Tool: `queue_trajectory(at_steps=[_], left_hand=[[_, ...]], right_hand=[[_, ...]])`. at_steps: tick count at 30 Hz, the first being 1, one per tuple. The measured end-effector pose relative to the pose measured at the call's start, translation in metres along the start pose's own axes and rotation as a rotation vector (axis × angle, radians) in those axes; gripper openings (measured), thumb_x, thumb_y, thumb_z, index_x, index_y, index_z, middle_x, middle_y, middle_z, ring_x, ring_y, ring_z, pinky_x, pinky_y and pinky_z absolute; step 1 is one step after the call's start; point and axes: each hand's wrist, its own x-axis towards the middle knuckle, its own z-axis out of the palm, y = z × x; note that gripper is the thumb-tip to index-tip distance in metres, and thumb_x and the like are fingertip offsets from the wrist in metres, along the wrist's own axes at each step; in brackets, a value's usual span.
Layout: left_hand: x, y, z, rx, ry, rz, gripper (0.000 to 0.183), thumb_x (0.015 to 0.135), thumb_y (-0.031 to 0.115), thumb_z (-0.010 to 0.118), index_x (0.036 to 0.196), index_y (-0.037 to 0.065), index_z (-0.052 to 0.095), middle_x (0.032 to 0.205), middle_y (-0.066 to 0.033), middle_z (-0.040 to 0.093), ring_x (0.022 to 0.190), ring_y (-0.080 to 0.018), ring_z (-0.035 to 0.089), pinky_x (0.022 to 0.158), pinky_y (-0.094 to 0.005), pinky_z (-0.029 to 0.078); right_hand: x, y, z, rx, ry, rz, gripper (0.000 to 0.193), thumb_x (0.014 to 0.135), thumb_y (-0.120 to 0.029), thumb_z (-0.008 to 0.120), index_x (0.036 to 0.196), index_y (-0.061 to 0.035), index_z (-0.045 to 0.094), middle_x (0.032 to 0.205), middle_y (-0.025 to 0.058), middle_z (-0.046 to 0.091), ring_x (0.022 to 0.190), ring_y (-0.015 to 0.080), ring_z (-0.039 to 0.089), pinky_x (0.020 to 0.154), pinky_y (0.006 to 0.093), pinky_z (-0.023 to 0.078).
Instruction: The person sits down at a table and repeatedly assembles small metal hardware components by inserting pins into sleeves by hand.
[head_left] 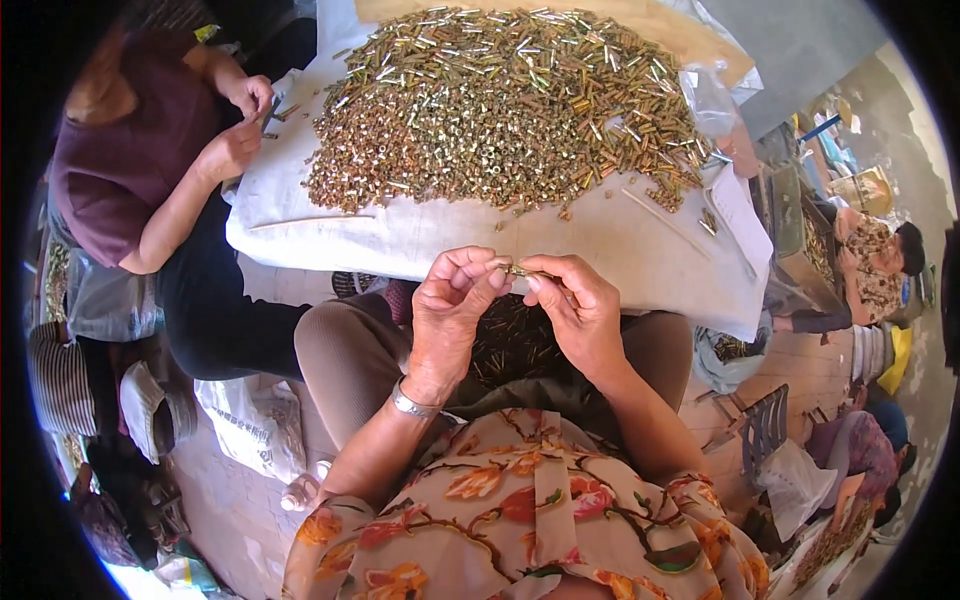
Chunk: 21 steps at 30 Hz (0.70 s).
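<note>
My left hand [452,305] and my right hand [578,310] meet in front of me, above my lap. Between their fingertips they pinch one small brass-coloured metal tube [519,270]. A silver bracelet sits on my left wrist. Just beyond my hands lies a big heap of several hundred similar small metal tubes [505,105] on a white cloth [400,235] spread over a table. More dark small pieces [510,345] lie in my lap under my hands.
A person in a purple top [120,150] sits at the left, both hands at the cloth's edge. Another person in a patterned shirt [875,265] sits at the far right. Thin sticks [665,222] lie on the cloth. Bags and a slatted crate [765,430] stand on the floor.
</note>
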Motion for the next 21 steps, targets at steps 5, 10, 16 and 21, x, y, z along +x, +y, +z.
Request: queue_trajectory(at_steps=[5,10,16,21], left_hand=[[-0.009,-0.005,0.002,0.046,0.006,0.15,0.024,0.087,-0.004,0.062,0.109,0.0,0.054,0.104,-0.0091,0.066,0.095,-0.0117,0.062,0.087,-0.0245,0.05],[-0.013,-0.005,0.003,0.164,0.009,0.249,0.024,0.087,-0.005,0.062,0.109,0.0,0.054,0.104,-0.0077,0.065,0.096,-0.0108,0.062,0.087,-0.024,0.05],[-0.009,0.013,-0.006,0.298,-0.16,0.114,0.017,0.085,-0.003,0.065,0.101,0.001,0.06,0.096,-0.0052,0.066,0.087,-0.0094,0.064,0.081,-0.0237,0.052],[0.005,0.035,-0.02,0.083,-0.644,-0.363,0.017,0.08,-0.001,0.071,0.093,0.001,0.061,0.086,-0.0028,0.064,0.077,-0.0131,0.066,0.071,-0.0259,0.055]], right_hand=[[-0.007,0.001,0.006,0.171,0.013,0.093,0.017,0.09,-0.001,0.058,0.107,0.0004,0.062,0.092,0.0092,0.063,0.075,0.0145,0.066,0.066,0.0235,0.053],[-0.007,-0.003,0.006,0.046,0.037,-0.014,0.015,0.091,-0.002,0.059,0.104,0.002,0.063,0.091,0.0076,0.064,0.076,0.0131,0.066,0.068,0.0229,0.052],[-0.003,-0.004,-0.021,0.188,-0.189,0.062,0.015,0.09,0.0,0.059,0.104,0.0024,0.064,0.087,0.0077,0.065,0.073,0.011,0.064,0.062,0.023,0.051],[-0.007,-0.023,-0.036,0.436,-0.447,0.31,0.012,0.09,0.001,0.058,0.097,0.0065,0.066,0.077,0.0103,0.065,0.06,0.0154,0.063,0.056,0.0261,0.051]])
